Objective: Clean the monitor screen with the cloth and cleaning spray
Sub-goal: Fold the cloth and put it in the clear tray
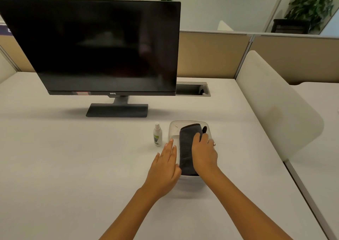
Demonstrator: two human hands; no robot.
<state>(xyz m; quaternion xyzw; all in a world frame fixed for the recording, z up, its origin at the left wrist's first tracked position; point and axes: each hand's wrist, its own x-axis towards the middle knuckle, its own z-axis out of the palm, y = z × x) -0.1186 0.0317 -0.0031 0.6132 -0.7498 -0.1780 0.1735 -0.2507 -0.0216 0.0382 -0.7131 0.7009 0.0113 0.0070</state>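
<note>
A black monitor [95,45] with a dark screen stands on its base at the back left of the white desk. A small white spray bottle [157,134] stands upright in front of it. Right of the bottle sits a clear plastic tray [173,127] holding a folded dark grey cloth [187,148]. My right hand [204,152] lies on top of the cloth, fingers curled over its right edge. My left hand [167,163] rests flat with fingers spread on the tray's left rim, holding nothing.
A small dark object [204,129] lies in the tray's far right corner. A cable hatch [191,89] is set into the desk behind the monitor. A white curved divider [275,102] and beige partitions [211,54] bound the desk on the right and back.
</note>
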